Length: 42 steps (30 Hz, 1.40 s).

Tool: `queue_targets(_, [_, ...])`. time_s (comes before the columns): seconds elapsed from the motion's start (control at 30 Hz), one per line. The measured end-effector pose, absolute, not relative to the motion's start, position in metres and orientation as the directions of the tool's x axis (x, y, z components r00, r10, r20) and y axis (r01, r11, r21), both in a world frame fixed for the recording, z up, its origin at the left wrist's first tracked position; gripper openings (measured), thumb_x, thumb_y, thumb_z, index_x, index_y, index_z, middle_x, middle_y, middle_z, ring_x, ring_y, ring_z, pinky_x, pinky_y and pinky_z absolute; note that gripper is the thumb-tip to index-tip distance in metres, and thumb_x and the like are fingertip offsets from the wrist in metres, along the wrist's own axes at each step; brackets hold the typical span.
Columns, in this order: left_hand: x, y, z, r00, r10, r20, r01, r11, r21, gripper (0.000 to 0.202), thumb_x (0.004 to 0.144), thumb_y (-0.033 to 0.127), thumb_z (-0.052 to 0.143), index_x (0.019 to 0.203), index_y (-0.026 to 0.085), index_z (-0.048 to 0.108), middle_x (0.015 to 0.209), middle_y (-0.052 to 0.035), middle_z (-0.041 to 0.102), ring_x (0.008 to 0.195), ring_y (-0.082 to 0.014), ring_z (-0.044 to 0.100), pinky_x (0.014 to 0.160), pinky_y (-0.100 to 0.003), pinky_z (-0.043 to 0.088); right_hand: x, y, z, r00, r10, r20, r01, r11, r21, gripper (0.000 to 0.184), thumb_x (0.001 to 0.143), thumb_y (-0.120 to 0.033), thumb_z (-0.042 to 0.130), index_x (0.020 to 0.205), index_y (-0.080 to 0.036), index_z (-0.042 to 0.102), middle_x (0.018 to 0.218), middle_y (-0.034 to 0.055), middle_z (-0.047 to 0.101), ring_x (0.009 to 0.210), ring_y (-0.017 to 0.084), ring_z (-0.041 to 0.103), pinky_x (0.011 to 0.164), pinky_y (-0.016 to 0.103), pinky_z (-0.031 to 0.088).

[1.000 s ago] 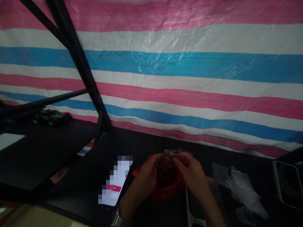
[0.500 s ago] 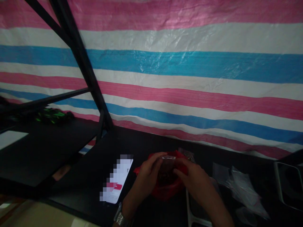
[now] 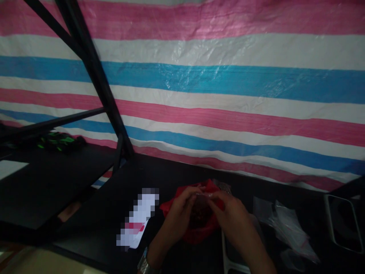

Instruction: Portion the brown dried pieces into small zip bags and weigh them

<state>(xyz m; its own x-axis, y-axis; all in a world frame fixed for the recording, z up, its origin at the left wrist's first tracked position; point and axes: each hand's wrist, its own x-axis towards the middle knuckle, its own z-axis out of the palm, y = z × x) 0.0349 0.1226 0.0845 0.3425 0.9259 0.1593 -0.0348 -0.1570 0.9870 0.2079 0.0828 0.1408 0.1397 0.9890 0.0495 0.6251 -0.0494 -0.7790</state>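
Observation:
Between both hands is a small clear plastic bag (image 3: 203, 195), its top edge pinched on each side. My left hand (image 3: 182, 207) grips its left end between thumb and fingers; a metal-band watch (image 3: 145, 262) is on that wrist. At the bag's right end, my right hand (image 3: 228, 207) closes with thumb and forefinger. Directly beneath them lies an open red plastic bag (image 3: 196, 235) on the black table, with small dark brownish pieces inside that are too dim to name. The small bag's lower part is hard to make out.
A lit phone (image 3: 139, 220) lies to the left. Several clear zip bags (image 3: 293, 224) are on the right, beside a pale-rimmed tray (image 3: 343, 222). Another pale-rimmed tray (image 3: 225, 251) is partly under my right forearm. A black metal frame (image 3: 99, 83) rises at left before striped sheeting (image 3: 228, 80).
My hands have drawn closer together at the small clear bag's top, and its body shows less than before. The camera view has shifted slightly.

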Motion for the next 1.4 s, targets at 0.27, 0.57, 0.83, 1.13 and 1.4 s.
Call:
queue_targets(0.27, [0.026,0.125,0.082,0.322,0.936,0.144,0.100,-0.185,0.978,0.032,0.103,0.032,0.056,0.129,0.025,0.074,0.133,-0.0082,0.078,0.123,-0.0252,0.073,0.107,-0.040,0.058,0.208,0.090,0.132,0.177,0.981,0.079,0.690,-0.066,-0.720,0.021,0.094,-0.026,0.063,0.095,-0.026,0.084,0.103,0.0070,0.083,0.098,0.028,0.078,0.091,0.038,0.054])
queue_targets(0.57, [0.028,0.122,0.089,0.308,0.945,0.108,0.032,-0.124,0.992,0.038,0.103,0.040,0.058,0.136,0.027,0.071,0.134,-0.0075,0.078,0.122,-0.0254,0.076,0.106,-0.041,0.060,0.205,0.086,0.133,0.213,0.961,0.174,0.717,-0.032,-0.697,0.023,0.096,-0.030,0.063,0.094,-0.028,0.085,0.099,0.0067,0.074,0.089,0.024,0.074,0.085,0.035,0.055])
queue_targets(0.83, [0.024,0.125,0.086,0.317,0.942,0.108,0.065,-0.135,0.989,0.038,0.103,0.039,0.058,0.135,0.026,0.072,0.139,-0.0071,0.076,0.129,-0.0254,0.072,0.113,-0.043,0.056,0.201,0.090,0.133,0.154,0.981,0.116,0.758,-0.043,-0.651,0.027,0.098,-0.024,0.059,0.099,-0.025,0.086,0.105,0.0104,0.075,0.098,0.027,0.075,0.088,0.036,0.055])
queue_targets(1.13, [0.017,0.130,0.084,0.294,0.944,0.150,0.186,-0.210,0.960,0.035,0.100,0.036,0.058,0.131,0.028,0.073,0.137,-0.0054,0.077,0.125,-0.0247,0.074,0.111,-0.040,0.057,0.206,0.093,0.128,0.212,0.964,0.158,0.620,-0.008,-0.785,0.022,0.093,-0.029,0.064,0.090,-0.027,0.086,0.099,0.0073,0.077,0.094,0.026,0.075,0.088,0.036,0.054])
queue_targets(1.4, [0.001,0.130,0.093,-0.279,0.897,0.343,0.576,-0.129,0.807,0.047,0.085,0.047,0.068,0.123,0.021,0.069,0.118,-0.0151,0.075,0.106,-0.0374,0.072,0.096,-0.055,0.055,0.213,0.096,0.127,0.295,0.931,0.215,0.525,0.029,-0.850,0.026,0.086,-0.044,0.066,0.080,-0.025,0.083,0.087,0.0081,0.076,0.083,0.027,0.070,0.081,0.039,0.051])
